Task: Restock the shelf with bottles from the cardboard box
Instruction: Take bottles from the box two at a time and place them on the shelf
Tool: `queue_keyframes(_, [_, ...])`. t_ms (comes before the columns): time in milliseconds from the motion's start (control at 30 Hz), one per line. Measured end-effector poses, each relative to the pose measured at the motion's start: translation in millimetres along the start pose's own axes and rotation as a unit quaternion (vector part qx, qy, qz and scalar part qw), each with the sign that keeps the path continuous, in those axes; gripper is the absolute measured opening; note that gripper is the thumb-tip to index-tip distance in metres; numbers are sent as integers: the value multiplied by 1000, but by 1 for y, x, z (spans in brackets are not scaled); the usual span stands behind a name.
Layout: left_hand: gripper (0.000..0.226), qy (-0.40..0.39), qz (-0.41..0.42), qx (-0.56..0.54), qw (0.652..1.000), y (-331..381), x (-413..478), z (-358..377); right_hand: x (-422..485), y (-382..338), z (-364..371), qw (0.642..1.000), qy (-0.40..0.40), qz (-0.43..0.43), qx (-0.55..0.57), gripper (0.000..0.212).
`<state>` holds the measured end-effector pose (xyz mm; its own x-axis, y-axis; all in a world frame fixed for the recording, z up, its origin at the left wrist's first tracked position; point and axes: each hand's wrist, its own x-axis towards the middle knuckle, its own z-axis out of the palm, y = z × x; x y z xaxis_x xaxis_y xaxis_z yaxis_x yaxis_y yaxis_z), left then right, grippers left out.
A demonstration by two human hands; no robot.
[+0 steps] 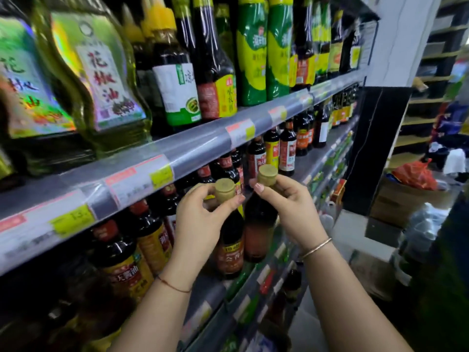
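Head view: left hand (203,214) grips the neck of a dark bottle (231,240) just under its tan cap; right hand (286,207) grips a second bottle (258,224) the same way. Bottles side by side, touching or nearly, at the front edge of the middle shelf (210,290), beside red-capped sauce bottles (119,250). Price strip (142,179) above. A cardboard box (396,201) sits far right.

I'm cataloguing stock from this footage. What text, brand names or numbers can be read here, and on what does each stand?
"花椒油": white label of the big green oil bottle on the upper shelf.
"13" or so: yellow price tag on the shelf rail; uncertain.
Label of the bottle in the left hand: blurred.
Bottle in the right hand: no label text shows.
All other bottle labels and price tags: too blurred to read.
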<state>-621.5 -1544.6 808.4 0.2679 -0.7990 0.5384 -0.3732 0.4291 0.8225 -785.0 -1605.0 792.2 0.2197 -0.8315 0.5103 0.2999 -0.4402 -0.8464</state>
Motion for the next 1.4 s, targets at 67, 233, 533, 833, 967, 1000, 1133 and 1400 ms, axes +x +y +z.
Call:
queue_keyframes(67, [29, 30, -9, 4, 1000, -1, 3, -13, 12, 11, 12, 999, -24, 7, 20, 18])
queue_keyframes(233, [24, 78, -30, 38, 996, -2, 2, -33, 28, 31, 34, 995, -88, 27, 43, 23])
queue_keyframes(533, [19, 125, -53, 90, 987, -16, 1, -45, 52, 39, 59, 983, -158, 46, 78, 16])
queue_keyframes(833, [20, 173, -69, 130, 974, -18, 4, -48, 64, 54, 65, 968, -209, 93, 109, 15])
queue_keyframes(967, [25, 189, -75, 156, 967, -22, 5, -48, 67, 55, 66, 965, -216, 107, 105, 17])
queue_keyframes(1000, [27, 192, -76, 163, 965, -22, 5, -48, 68, 55, 67, 964, -219, 109, 99, 17])
queue_keyframes(1133, [29, 198, -78, 171, 962, -24, 6, -49, 69, 55, 70, 963, -233, 119, 72, 24])
queue_keyframes(1400, [39, 180, -78, 150, 969, -39, -1, -49, 71, 54, 74, 968, -219, 118, 39, 32])
